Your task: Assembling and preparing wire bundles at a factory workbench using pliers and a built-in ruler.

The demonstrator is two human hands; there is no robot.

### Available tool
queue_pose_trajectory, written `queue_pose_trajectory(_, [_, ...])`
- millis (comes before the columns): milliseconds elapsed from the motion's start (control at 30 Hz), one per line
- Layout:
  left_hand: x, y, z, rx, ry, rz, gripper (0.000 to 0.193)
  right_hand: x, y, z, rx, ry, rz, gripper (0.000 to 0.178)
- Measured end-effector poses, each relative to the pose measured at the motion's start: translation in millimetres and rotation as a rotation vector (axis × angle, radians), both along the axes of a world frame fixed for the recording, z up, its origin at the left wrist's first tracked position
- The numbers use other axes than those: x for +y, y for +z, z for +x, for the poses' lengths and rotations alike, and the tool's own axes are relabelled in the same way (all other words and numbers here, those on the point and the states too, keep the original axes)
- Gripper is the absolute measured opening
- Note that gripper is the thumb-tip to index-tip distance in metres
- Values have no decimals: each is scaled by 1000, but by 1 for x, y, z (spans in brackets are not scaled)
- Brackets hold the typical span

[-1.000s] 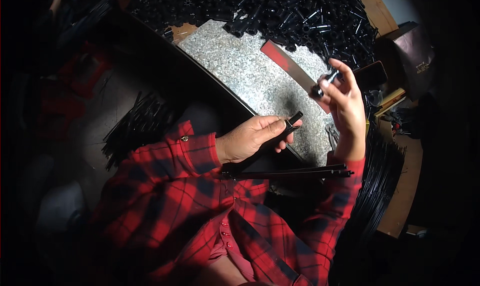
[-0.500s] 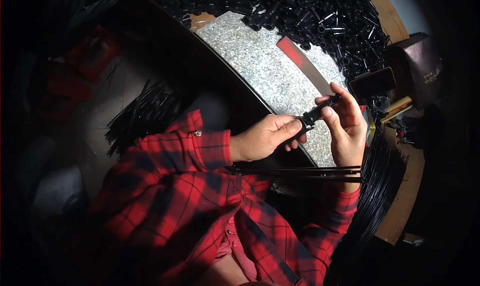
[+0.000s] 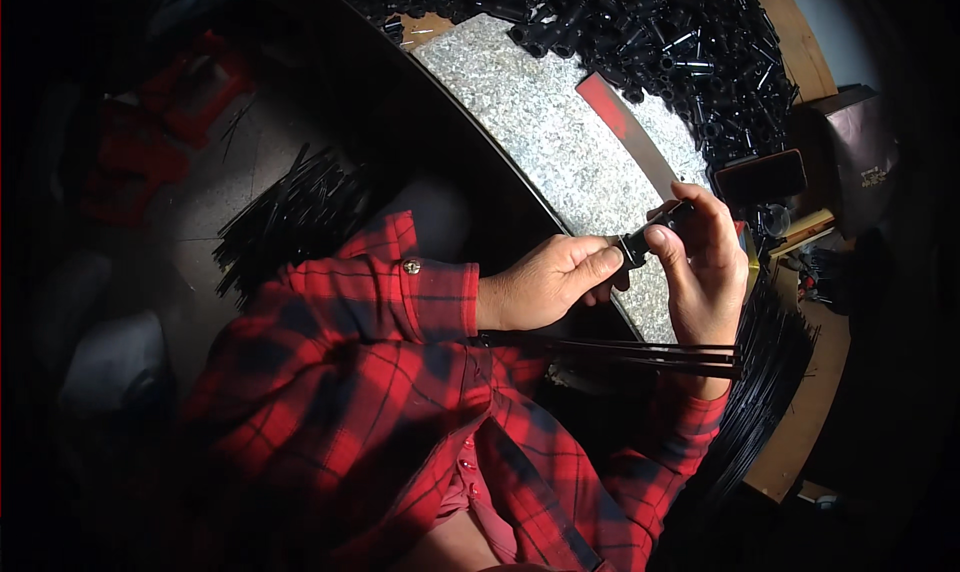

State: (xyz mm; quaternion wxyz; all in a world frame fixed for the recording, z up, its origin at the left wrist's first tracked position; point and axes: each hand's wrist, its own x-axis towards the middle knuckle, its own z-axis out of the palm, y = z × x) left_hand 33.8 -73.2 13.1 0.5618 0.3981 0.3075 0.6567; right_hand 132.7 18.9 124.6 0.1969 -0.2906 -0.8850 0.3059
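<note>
A black tubular part [image 3: 636,247] is held between my two hands above the front edge of the stone slab. My left hand [image 3: 555,284] pinches its lower end, with thumb on top and fingers curled beneath. My right hand [image 3: 708,277] grips the upper end between thumb and fingers. Exactly how the part's pieces join is hidden by my fingers. Several thin black rods [image 3: 640,352] stretch from my lap across my right wrist.
A red-ended flat strip [image 3: 625,127] lies on the speckled slab [image 3: 520,122]. Beyond is a heap of black tubular parts [image 3: 690,62]. A phone [image 3: 760,177] lies at right, near a dark box [image 3: 850,147]. Bundles of black rods [image 3: 290,217] sit lower left; red plastic objects [image 3: 200,92] lie beyond them.
The whole view has shifted slightly, carrying the scene rightward. My hands sit a little closer together on the black part, so less of it shows between them.
</note>
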Motion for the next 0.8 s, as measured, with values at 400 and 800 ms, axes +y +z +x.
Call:
queue_pose_trajectory(400, [3, 0, -2, -153, -18, -34, 36, 4, -12, 1, 257, -122, -488, 32])
queue_pose_trajectory(800, [3, -1, -8, -234, -62, -13, 35, -4, -21, 14, -4, 1, -426, 29])
